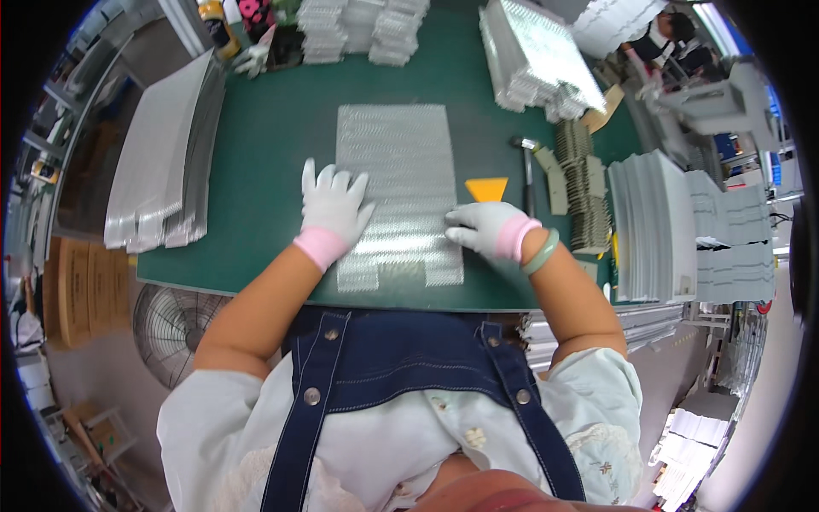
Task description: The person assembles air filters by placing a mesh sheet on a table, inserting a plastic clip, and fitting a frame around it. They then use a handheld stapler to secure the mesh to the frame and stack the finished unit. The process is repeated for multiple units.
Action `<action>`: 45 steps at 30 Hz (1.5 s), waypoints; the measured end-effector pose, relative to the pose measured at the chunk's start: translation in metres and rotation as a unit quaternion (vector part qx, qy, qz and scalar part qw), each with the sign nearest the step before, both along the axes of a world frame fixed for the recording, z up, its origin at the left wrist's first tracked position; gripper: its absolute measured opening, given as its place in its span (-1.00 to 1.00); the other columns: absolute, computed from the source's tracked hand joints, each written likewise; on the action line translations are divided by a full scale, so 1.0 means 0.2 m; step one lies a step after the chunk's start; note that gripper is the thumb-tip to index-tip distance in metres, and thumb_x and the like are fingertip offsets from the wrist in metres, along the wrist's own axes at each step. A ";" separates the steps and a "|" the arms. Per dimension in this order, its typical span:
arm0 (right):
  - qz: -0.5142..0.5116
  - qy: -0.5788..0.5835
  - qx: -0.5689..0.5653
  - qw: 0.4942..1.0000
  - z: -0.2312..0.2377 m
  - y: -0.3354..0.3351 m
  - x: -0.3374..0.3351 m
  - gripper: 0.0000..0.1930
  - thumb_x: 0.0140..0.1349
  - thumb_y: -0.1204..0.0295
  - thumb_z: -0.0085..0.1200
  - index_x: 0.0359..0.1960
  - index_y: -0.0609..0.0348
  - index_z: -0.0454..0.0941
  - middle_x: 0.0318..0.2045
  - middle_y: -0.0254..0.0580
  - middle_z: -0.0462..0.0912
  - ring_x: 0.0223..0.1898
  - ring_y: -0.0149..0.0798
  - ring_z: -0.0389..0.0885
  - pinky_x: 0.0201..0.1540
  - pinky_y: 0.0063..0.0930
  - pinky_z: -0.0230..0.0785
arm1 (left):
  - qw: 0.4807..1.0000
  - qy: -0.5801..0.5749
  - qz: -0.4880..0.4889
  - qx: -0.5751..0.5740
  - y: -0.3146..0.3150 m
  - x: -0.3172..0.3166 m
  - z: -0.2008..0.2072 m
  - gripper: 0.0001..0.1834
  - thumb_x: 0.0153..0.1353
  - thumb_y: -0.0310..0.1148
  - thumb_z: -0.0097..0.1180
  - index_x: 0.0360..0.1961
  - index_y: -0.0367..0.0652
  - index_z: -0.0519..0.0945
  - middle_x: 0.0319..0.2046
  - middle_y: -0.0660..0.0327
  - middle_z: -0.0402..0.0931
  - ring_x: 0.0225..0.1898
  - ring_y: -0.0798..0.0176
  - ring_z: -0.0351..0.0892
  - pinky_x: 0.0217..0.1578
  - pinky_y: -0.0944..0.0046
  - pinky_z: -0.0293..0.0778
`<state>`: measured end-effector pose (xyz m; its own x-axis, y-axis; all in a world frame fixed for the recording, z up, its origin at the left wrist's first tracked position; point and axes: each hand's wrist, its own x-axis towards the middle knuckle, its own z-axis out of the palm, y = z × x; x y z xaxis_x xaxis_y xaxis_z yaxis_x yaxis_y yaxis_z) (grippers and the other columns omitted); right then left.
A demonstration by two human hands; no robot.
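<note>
A silvery, finely textured sheet [397, 171] with a notch in its near edge lies flat on the green work table [264, 111] in front of me. My left hand [331, 209], in a white glove with a pink cuff, rests at the sheet's left edge, its fingers spread. At the right edge, my right hand [486, 229] wears a matching glove. Its fingers reach onto the sheet, stretched out and a little apart. Just beyond that hand lies a yellow, wedge-shaped flat piece [486, 189], partly covered by the glove.
Right of the sheet are a hammer [527, 171] and a row of beige-grey parts [584, 188]. White panels stand at the right [653, 226] and left [158, 162]. Stacks of silvery sheets sit at the back [358, 30] and back right [546, 51]. A floor fan [175, 328] stands below.
</note>
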<state>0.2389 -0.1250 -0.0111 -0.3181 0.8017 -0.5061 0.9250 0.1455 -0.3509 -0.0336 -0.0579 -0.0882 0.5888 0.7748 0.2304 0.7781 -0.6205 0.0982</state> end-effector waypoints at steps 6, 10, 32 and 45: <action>-0.364 0.034 0.433 0.824 0.30 0.72 0.58 -0.40 0.25 -0.06 0.03 0.01 0.30 0.59 -0.11 0.13 0.67 -0.08 0.01 0.64 -0.01 -0.27 0.42 | 0.999 -0.013 -0.042 -0.005 0.07 0.00 -0.06 -0.45 0.17 -0.05 0.10 0.10 -0.17 0.50 0.21 -0.15 0.35 0.33 -0.17 0.19 0.38 -0.24 -0.13; -0.400 -0.181 0.345 0.829 0.36 0.97 0.64 -0.38 0.17 0.01 0.09 0.14 0.23 0.52 0.03 0.14 0.61 0.09 0.14 0.57 0.21 -0.14 0.34 | 0.998 -0.012 -0.045 -0.035 0.09 -0.03 -0.04 -0.45 0.19 -0.02 0.10 0.11 -0.15 0.51 0.22 -0.14 0.36 0.32 -0.14 0.24 0.39 -0.22 -0.13; -0.375 0.166 0.730 0.547 0.54 0.87 0.95 -0.41 0.28 0.32 0.03 0.22 0.56 0.26 0.14 0.33 0.43 0.16 0.07 0.47 0.27 -0.24 0.24 | 0.967 0.180 -0.035 -0.175 0.25 0.07 0.26 -0.35 -0.03 0.06 0.29 0.09 0.03 0.56 -0.11 0.18 0.60 0.14 0.02 0.44 0.43 -0.20 -0.24; 0.020 0.374 0.654 0.657 -0.07 -0.05 -0.41 -0.15 0.17 0.21 0.24 0.40 0.26 0.05 0.33 0.19 0.19 0.36 0.13 0.22 0.33 -0.09 0.20 | 0.658 -0.679 -0.097 -0.309 -0.22 0.27 0.66 -0.32 0.24 -0.36 0.19 0.29 -0.46 0.22 0.04 0.02 0.49 0.05 0.26 0.47 0.10 0.29 0.43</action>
